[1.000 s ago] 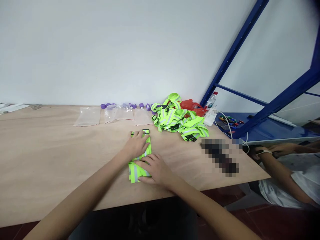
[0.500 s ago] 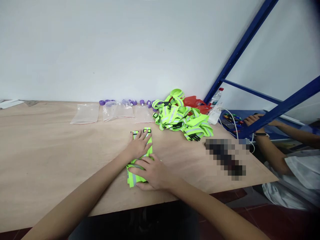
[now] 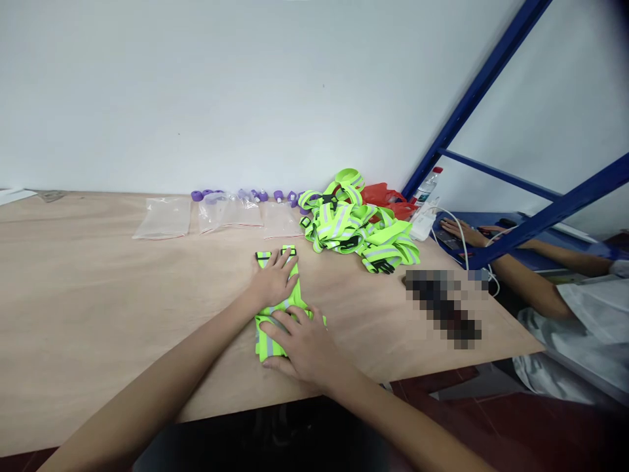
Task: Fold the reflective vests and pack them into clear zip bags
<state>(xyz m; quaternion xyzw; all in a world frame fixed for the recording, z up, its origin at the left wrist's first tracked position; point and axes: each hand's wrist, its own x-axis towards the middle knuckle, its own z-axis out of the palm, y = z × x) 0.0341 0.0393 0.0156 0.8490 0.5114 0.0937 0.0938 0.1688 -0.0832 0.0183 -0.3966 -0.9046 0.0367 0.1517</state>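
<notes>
A folded neon-green reflective vest [image 3: 278, 308] with grey stripes and black buckles lies on the plywood table [image 3: 98, 295] in front of me. My left hand [image 3: 273, 278] lies flat on its upper half, fingers spread toward the buckles. My right hand [image 3: 301, 342] presses flat on its lower half, fingers stretched out to the left. Neither hand grips anything.
A tangled heap of green reflective vests [image 3: 356, 229] sits at the back right, with a red bag [image 3: 383, 195] and a plastic bottle [image 3: 426, 189] behind it. Clear plastic bags [image 3: 164, 218] and purple caps [image 3: 255, 195] line the back. Another person's hand [image 3: 459, 231] reaches onto a blue shelf at right.
My right hand has slid slightly right along the vest's lower half. The other person's arm has moved up onto the blue shelf. The view has shifted a little.
</notes>
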